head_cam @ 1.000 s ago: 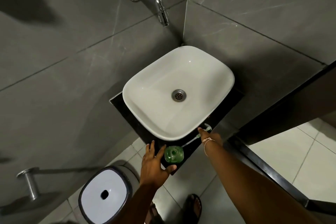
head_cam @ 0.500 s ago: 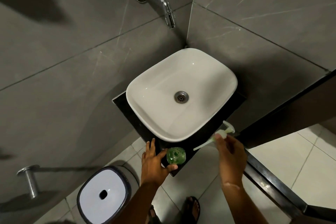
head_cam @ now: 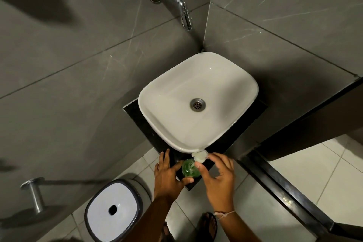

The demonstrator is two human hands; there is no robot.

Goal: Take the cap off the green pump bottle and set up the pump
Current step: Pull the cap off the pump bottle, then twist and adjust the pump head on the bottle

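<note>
We steady the green pump bottle [head_cam: 190, 169] with our left hand [head_cam: 169, 175], thumb and fingers closed around its side. The bottle stands upright on the black counter [head_cam: 172, 158], just in front of the near rim of the white basin [head_cam: 176, 124], at the counter's front corner. Our right hand [head_cam: 218, 175] sits on the other side of the bottle, its fingers pinched on the whitish pump head [head_cam: 200, 157], which lies over the bottle's mouth and touches the basin's rim in this view.

We judge that the cap is already off, though we see no cap anywhere near the basin, and that step 2 is in hand: seating the pump. Whether its tube is already down inside the bottle we cannot tell, since the head covers the opening.

The next move calls for holding the bottle firm with 1 hand while the other lines the collar up square on the neck and twists it down, with the spout turned clear of the basin.
</note>
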